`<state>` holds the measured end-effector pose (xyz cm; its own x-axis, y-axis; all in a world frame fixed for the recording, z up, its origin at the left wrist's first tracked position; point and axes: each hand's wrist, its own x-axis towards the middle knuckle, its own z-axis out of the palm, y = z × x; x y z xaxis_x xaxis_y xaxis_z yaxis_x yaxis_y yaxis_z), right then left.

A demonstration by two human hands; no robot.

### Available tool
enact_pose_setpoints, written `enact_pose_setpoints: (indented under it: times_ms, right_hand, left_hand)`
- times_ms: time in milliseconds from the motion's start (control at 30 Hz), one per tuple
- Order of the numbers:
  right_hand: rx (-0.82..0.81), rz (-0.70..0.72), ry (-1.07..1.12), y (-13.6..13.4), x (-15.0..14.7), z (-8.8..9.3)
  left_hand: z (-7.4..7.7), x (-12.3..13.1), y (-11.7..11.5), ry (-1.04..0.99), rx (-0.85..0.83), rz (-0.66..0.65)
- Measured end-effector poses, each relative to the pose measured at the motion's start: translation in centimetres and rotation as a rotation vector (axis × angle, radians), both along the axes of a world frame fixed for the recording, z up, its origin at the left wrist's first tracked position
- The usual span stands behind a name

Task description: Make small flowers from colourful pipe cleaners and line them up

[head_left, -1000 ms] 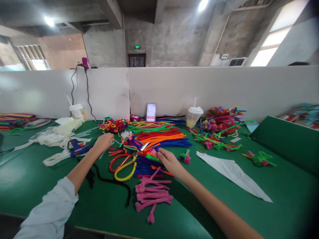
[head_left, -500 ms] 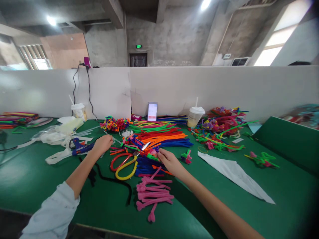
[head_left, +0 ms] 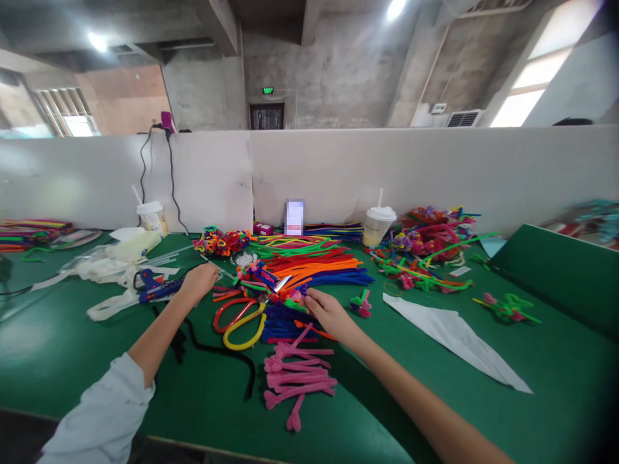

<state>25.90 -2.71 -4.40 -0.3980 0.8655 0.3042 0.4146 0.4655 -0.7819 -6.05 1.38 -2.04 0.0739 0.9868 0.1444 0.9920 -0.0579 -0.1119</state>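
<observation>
My left hand is closed beside the front of a blue glue gun; its fingers face away, so what they hold is hidden. My right hand pinches a small pipe-cleaner piece with pink and purple bits, over the middle of the table. Between the hands lie scissors with one red and one yellow handle loop, blades pointing away. Below them is a group of pink pipe-cleaner pieces with looped ends. Bundles of orange pipe cleaners and blue pipe cleaners fan out behind.
A phone leans at the white partition. Two lidded cups, one on the right, stand at the back. White cloth and a green and pink figure lie right. A black pipe cleaner curls near the left forearm.
Both hands stay almost in place. The small piece in my right fingers looks slightly turned, with more pink showing. The whole view has shifted very slightly.
</observation>
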Motion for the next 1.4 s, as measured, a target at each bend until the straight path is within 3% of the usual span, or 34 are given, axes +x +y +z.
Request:
enact_pose_setpoints:
  times_ms: [1067, 1400]
  right_hand:
    - [-0.001, 0.0, -0.022, -0.1, 0.0, 0.1]
    - [-0.012, 0.013, -0.023, -0.3, 0.0, 0.4]
  left_hand:
    - [0.2, -0.1, -0.1, -0.036, -0.024, 0.012]
    - [0.6, 0.5, -1.5, -0.114, -0.094, -0.044]
